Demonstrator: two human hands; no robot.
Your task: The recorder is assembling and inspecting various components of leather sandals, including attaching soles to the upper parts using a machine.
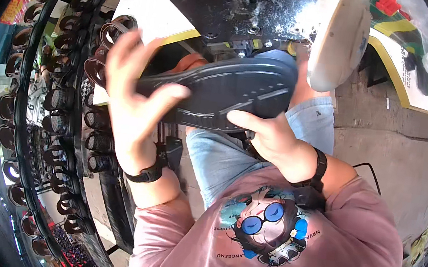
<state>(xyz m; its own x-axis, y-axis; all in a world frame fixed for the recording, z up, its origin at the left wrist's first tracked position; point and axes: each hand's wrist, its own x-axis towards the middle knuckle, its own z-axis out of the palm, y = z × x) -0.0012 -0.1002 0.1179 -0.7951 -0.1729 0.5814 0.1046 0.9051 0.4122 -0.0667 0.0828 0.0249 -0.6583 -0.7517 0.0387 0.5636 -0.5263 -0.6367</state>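
A black sandal (pixel 213 93) is held sole outward before me, showing grooves and rows of small light marks. My right hand (pixel 277 138) grips its near edge, the thumb pressed on the sole and the other fingers hidden beneath. My left hand (pixel 135 97) is at the sandal's left end, blurred, its fingers spread wide and its thumb over the sole. Whether the left palm touches the sandal I cannot tell. Just beyond the sandal stands a dark machine (pixel 240 8) with a worn, flecked surface. A pale foot-shaped form (pixel 340 42) rises at its right side.
To the left stands a tall black rack (pixel 28 126) with several rows of dark sandals. Brown straps (pixel 114 30) lie by a white, yellow-edged board (pixel 154 11). Another such board (pixel 405 77) at the right bears a dark object and clear plastic. Concrete floor (pixel 393 150) shows on the right.
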